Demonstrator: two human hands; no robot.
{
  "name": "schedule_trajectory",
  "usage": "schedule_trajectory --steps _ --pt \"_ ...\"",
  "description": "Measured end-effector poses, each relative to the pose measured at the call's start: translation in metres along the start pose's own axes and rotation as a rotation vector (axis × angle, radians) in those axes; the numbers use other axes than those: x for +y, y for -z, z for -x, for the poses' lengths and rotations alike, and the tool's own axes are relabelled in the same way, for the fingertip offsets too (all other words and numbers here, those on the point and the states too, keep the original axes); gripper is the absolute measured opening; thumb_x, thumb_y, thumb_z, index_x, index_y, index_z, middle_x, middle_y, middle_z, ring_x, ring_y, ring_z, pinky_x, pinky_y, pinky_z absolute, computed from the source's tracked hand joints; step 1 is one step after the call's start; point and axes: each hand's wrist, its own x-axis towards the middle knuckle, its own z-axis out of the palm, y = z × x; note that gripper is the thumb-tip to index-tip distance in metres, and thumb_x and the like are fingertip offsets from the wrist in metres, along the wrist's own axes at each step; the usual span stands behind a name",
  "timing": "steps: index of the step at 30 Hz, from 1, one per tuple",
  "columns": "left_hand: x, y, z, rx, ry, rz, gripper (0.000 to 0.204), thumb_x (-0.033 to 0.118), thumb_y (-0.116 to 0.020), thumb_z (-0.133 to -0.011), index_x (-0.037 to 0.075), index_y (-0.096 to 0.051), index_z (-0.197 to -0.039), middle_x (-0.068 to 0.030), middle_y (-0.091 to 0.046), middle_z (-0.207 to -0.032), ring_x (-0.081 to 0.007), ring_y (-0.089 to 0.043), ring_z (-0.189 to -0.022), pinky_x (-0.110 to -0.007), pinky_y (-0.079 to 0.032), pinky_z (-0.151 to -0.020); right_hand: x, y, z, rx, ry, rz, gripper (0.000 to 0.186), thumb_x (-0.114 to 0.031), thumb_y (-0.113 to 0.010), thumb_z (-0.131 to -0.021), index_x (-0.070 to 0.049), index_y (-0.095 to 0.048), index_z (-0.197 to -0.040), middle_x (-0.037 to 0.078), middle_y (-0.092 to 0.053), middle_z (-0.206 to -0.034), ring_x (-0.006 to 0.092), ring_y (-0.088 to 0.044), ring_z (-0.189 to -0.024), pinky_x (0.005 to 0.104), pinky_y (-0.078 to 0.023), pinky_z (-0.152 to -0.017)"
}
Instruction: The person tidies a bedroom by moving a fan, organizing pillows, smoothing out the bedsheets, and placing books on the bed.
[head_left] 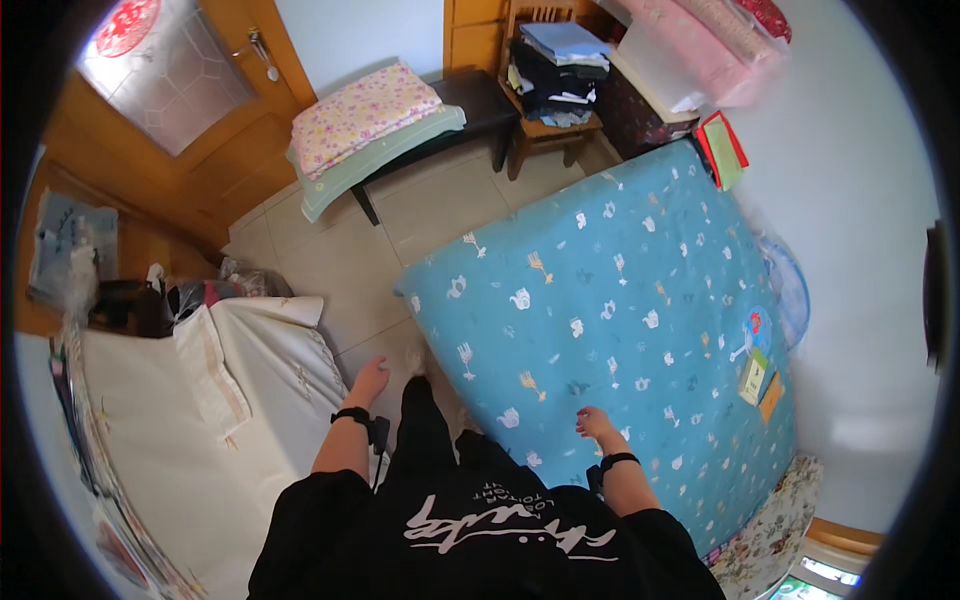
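Observation:
My left hand [371, 378] hangs over the tiled floor beside a table or cabinet draped in a cream cloth [275, 370]. Its fingers are loosely bent, and nothing shows in them. My right hand [594, 424] is above the near left part of a bed covered with a blue animal-print sheet [640, 275]. Those fingers are slightly curled and apart, also holding nothing; whether they touch the sheet I cannot tell. Both wrists wear black bands.
A black bench [478, 103] carries a folded floral quilt [360, 115]. Beyond it, a wooden chair [556, 130] bears folded clothes [558, 75]. A small box [753, 378] lies on the bed's right side. Tiled floor [375, 265] runs between bed and cloth-covered furniture toward a wooden door [215, 150].

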Motion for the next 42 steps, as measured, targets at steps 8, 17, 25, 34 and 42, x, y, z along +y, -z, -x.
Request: schedule_trajectory --steps 8,17,25,34,42 --pt "0.038 0.031 -0.284 0.055 -0.314 -0.347 0.065 0.007 -0.061 -0.102 0.01 -0.053 -0.167 -0.0271 -0.064 -0.151 -0.0485 -0.065 -0.134 -0.052 -0.054 -0.113 -0.182 -0.118 -0.131 -0.012 0.078 0.103 0.032 -0.02 -0.069 -0.107 -0.004 -0.075 -0.134 0.015 -0.084 -0.104 0.0231 -0.083 -0.088 0.0385 -0.067 -0.075" --pt "0.065 0.065 -0.512 -0.109 -0.269 -0.665 0.064 0.006 -0.063 -0.103 0.015 -0.055 -0.166 -0.0226 -0.063 -0.155 -0.0474 -0.062 -0.143 -0.055 -0.053 -0.118 -0.373 -0.253 -0.27 0.091 0.167 0.246 0.036 -0.021 -0.067 -0.106 -0.002 -0.066 -0.136 0.027 -0.079 -0.122 0.0482 -0.076 -0.113 0.0527 -0.062 -0.098" --pt "0.091 0.056 -0.674 -0.372 -0.151 -0.383 0.049 0.032 -0.059 -0.115 0.007 -0.066 -0.156 -0.0202 -0.07 -0.155 -0.05 -0.063 -0.141 -0.051 -0.053 -0.117 -0.442 -0.285 -0.356 0.104 -0.136 0.604 0.057 -0.026 -0.076 -0.094 0.01 -0.053 -0.131 0.033 -0.075 -0.127 0.0528 -0.075 -0.119 0.0554 -0.061 -0.107" --pt "0.186 -0.047 -0.75 -0.646 0.278 0.472 0.104 0.086 -0.051 -0.107 0.008 -0.045 -0.175 -0.0133 -0.049 -0.177 -0.0295 -0.046 -0.16 -0.037 -0.033 -0.133 -0.453 -0.28 -0.38 0.115 -0.173 0.709 0.047 -0.025 -0.076 -0.091 0.007 -0.054 -0.12 0.033 -0.077 -0.116 0.0502 -0.079 -0.107 0.0564 -0.063 -0.099" --pt "0.155 -0.042 -0.781 -0.792 0.529 0.168 0.104 0.087 -0.049 -0.108 0.009 -0.044 -0.177 -0.0122 -0.048 -0.178 -0.0273 -0.048 -0.158 -0.036 -0.034 -0.133 -0.439 -0.276 -0.383 0.148 -0.103 0.657 0.04 -0.02 -0.074 -0.091 0.007 -0.058 -0.116 0.031 -0.077 -0.109 0.0482 -0.08 -0.1 0.0546 -0.065 -0.095"
